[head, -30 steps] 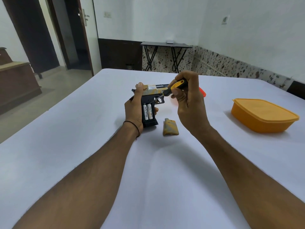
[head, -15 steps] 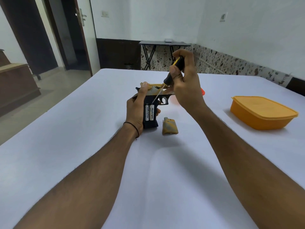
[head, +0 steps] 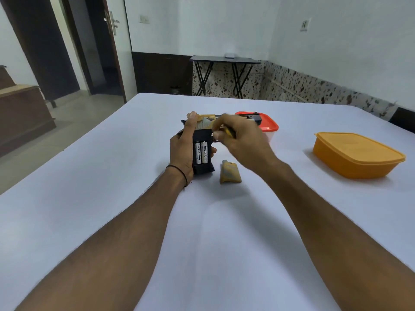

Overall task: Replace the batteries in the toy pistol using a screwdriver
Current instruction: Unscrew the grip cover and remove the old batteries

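The black and gold toy pistol (head: 203, 131) lies on its side on the white table (head: 112, 180), and my left hand (head: 183, 149) grips it around the handle. Its grip compartment is uncovered, showing two white batteries (head: 201, 152) side by side. My right hand (head: 238, 136) hovers blurred over the pistol's trigger area, closed on the yellow and black screwdriver (head: 230, 132), which is mostly hidden in the fist. The gold battery cover (head: 230, 172) lies loose on the table just right of the handle.
A red-lidded box (head: 268, 124) sits behind my right hand, partly hidden. An orange lidded container (head: 357, 154) stands at the right. A folding table (head: 224, 72) stands by the far wall, and a doorway opens at the left.
My right hand has dropped from its raised position down over the pistol, turning the screwdriver into the fist. The left hand and pistol stay in place.
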